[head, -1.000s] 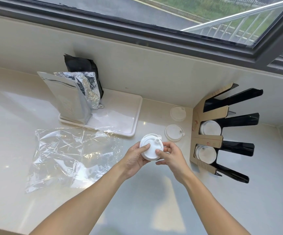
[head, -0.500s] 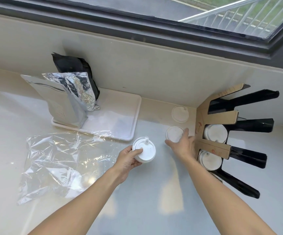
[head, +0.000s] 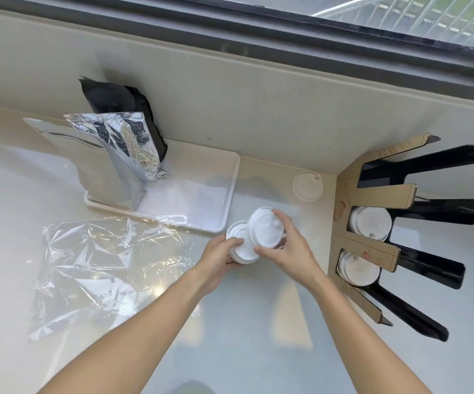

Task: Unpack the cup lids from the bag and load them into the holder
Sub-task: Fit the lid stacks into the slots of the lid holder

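My left hand [head: 218, 257] grips a small stack of white cup lids [head: 240, 251] above the counter's middle. My right hand [head: 289, 248] holds a single white lid [head: 265, 227], tilted and pressed against the top of that stack. One more lid [head: 307, 185] lies flat on the counter by the back wall. The cardboard and black holder [head: 372, 251] stands at the right; its two middle slots each hold stacked lids [head: 370, 223], [head: 358, 268]. The empty clear plastic bag [head: 102, 268] lies flat to the left of my hands.
A white tray [head: 218, 211] sits behind the bag, carrying a silver pouch [head: 107, 166], a crumpled foil pouch [head: 133, 146] and a black pouch [head: 125, 103]. The wall and window frame run along the back.
My right hand picked up the lid that lay near the holder and brought it left onto the stack in my left hand. One loose lid stays on the counter.
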